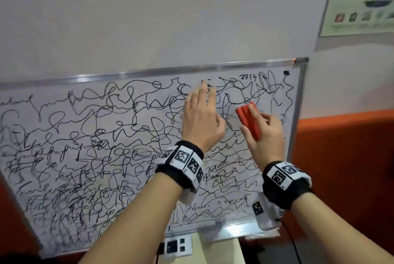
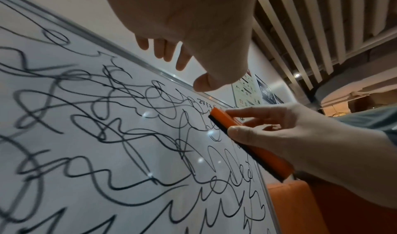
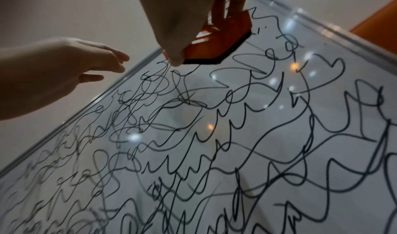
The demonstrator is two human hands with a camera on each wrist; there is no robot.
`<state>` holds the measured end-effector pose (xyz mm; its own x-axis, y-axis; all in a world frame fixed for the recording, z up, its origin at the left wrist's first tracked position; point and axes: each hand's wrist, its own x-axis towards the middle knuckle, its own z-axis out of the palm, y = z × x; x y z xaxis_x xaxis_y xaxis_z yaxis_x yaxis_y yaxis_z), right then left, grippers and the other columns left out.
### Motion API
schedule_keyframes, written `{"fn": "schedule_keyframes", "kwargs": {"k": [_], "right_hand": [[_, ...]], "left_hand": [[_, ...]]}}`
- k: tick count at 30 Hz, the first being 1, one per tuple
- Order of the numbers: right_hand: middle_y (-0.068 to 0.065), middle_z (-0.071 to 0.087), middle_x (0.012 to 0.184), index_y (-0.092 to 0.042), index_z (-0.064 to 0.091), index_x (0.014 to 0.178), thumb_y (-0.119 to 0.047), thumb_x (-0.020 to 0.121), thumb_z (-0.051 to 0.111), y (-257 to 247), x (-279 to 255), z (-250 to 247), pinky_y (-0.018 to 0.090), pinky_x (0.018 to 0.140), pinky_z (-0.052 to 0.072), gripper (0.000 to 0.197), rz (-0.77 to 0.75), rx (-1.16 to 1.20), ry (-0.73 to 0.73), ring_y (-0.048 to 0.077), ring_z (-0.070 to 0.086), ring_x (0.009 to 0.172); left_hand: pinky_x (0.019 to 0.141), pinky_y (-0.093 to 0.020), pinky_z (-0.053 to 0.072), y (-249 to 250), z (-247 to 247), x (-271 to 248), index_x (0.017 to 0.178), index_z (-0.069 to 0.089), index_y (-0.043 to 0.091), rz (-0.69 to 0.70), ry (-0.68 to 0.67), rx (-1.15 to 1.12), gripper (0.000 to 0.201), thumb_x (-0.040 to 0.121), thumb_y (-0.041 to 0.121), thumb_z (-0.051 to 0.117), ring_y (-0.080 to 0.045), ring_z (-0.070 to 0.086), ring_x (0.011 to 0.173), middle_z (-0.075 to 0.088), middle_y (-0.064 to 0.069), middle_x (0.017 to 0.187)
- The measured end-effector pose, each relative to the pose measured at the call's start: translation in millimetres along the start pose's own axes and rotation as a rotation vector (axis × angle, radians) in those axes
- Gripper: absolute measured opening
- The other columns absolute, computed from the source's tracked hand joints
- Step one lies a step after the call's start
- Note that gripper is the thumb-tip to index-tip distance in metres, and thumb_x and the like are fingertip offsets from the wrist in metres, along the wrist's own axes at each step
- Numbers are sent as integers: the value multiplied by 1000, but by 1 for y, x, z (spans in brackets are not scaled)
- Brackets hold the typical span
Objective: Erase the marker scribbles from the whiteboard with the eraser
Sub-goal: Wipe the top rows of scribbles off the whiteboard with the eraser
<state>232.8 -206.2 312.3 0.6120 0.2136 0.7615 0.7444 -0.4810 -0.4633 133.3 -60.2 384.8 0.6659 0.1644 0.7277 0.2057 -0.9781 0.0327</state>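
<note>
A: Where is the orange rectangular eraser with black felt (image 1: 248,119)?

B: Right hand (image 1: 266,136) grips it, felt on the aluminium-framed whiteboard (image 1: 299,102), upper right; long axis near vertical.

A: Left hand (image 1: 201,117)?

B: Fingers straight, holding nothing, just left. Black marker scribbles (image 1: 106,136) lie mostly leftward and below.

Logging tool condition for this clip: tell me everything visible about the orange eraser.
The orange rectangular plastic eraser has a ridged back and a thin black felt pad on its underside, seen in the left wrist view. It lies tilted, its pad flat against the scribbled whiteboard near the upper right corner. The right hand grips it, thumb on one long edge, fingers across the back. No cleared patch shows yet.
</note>
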Motion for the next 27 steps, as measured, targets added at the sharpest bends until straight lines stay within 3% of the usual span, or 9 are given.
{"fn": "schedule_keyframes", "kwargs": {"k": [4,9,12,17,22,25,27], "right_hand": [[17,52,122,-23,47,146,-27,89,69,19,22,-9,53,90,49,62,46,3,105,32,50,107],[20,49,127,-18,43,149,-16,84,72,47,58,-20,42,94,40,71,21,12,176,33,44,110],[20,50,126,-15,46,147,-19,87,73,69,79,-24,36,94,36,66,48,47,265,34,44,108],[19,48,124,-11,52,141,-16,84,75,88,100,-25,50,102,41,62,53,113,384,18,37,108],[15,46,126,-16,51,142,-18,85,73,97,110,-17,40,104,33,61,70,128,385,30,43,110],[15,48,125,-14,55,139,-12,82,76,104,104,-13,25,104,22,61,-4,107,366,35,50,105],[15,49,124,-13,56,138,-9,81,77,110,105,-14,20,103,20,61,-30,102,364,37,52,105]], "left_hand": [[125,-45,3,22,11,33,155,26,8,35,3,20,80,82,31,50,-28,10,154,14,-16,165],[125,-49,-3,36,18,74,158,21,9,22,74,94,85,82,36,47,-27,4,154,11,-15,166],[124,-51,-6,47,25,95,159,14,9,34,25,128,87,83,39,43,-26,-1,155,8,-13,167],[124,-52,-4,61,47,101,158,14,7,-30,-22,94,87,81,39,37,-26,4,154,16,-14,165],[125,-50,3,62,61,105,153,28,2,-58,66,58,86,75,33,43,-27,18,151,33,-15,157],[125,-47,6,62,65,104,149,35,-1,-56,129,21,86,69,30,44,-29,24,149,39,-17,152],[125,-46,6,63,67,104,149,36,-1,-59,148,11,87,67,29,46,-29,25,148,40,-17,152]]}}
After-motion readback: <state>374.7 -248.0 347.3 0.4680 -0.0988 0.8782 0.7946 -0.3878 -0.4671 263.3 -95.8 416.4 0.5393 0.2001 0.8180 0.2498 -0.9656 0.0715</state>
